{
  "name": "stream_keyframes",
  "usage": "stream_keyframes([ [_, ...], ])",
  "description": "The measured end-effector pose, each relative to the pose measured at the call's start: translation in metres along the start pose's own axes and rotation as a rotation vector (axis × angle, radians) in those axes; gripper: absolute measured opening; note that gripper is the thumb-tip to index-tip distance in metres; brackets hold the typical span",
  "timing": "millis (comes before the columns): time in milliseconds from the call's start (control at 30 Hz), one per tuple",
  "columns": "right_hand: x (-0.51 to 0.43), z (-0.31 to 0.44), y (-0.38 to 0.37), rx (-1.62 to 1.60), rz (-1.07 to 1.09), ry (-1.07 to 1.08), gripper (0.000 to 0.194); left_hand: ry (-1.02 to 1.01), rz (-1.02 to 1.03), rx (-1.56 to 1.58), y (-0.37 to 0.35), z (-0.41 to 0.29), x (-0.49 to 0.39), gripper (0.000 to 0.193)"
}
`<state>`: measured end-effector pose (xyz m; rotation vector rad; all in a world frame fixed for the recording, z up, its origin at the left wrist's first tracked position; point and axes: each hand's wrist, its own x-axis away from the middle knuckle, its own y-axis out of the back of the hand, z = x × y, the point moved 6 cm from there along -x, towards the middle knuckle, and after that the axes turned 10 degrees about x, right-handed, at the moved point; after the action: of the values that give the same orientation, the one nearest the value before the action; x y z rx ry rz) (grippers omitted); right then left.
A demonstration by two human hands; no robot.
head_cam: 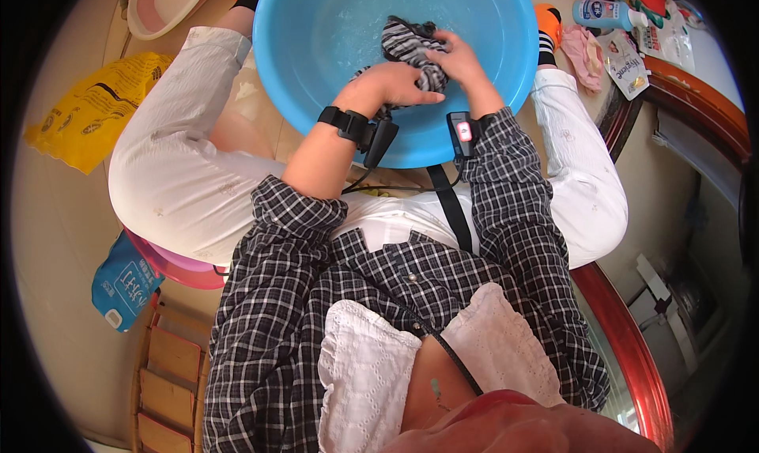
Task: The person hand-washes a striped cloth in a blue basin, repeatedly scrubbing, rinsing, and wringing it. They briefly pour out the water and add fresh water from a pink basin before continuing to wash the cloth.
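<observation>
A large blue plastic basin (513, 50) holding water stands between the person's legs. In it, a dark and white striped cloth (406, 41) lies bunched between my two hands. My left hand (396, 85) rests over the lower part of the cloth, with the thumb stretched out to the right; its fingers are partly hidden behind the fabric. On the cloth's right side, my right hand (453, 58) grips its edge between thumb and fingers. Both wrists wear black straps with small devices. The cloth's lower end is partly covered by my left hand and wrist.
At the upper right lie a light blue bottle (602, 14), a pink cloth (582, 56) and a white pouch (624, 64). A yellow plastic bag (101, 109) is on the left floor, a blue pouch (127, 281) below it. A pink and white basin (169, 5) stands upper left.
</observation>
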<state>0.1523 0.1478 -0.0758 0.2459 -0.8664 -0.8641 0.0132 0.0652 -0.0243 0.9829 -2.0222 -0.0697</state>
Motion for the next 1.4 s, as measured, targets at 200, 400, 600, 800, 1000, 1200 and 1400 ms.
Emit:
stream_keyframes([
  [200,-0.006,-0.043,0.005,0.490,-0.057,-0.289,0.077,0.491,-0.446,0.292,0.031,0.100,0.003,0.065],
  [400,-0.003,0.005,-0.042,0.417,-0.277,-0.051,0.085,0.489,-0.653,0.393,0.021,0.104,0.001,0.081],
  [600,0.028,0.047,-0.078,0.019,-0.244,0.219,0.040,0.195,-0.453,1.540,0.011,0.091,-0.005,0.077],
  [800,0.078,0.089,-0.061,-0.047,-0.394,0.369,0.026,-0.016,-0.306,1.708,0.016,0.067,-0.004,0.064],
  [1000,0.093,0.107,-0.051,-0.017,-0.435,0.414,0.027,-0.095,-0.231,1.604,0.017,0.049,-0.007,0.050],
  [1200,0.068,0.076,-0.049,-0.269,-0.413,0.240,0.042,-0.081,-0.374,1.373,0.014,0.038,-0.008,0.033],
  [1400,0.035,0.014,-0.022,-0.376,-0.436,-0.053,0.051,-0.053,-0.468,0.829,0.025,0.034,-0.008,0.038],
])
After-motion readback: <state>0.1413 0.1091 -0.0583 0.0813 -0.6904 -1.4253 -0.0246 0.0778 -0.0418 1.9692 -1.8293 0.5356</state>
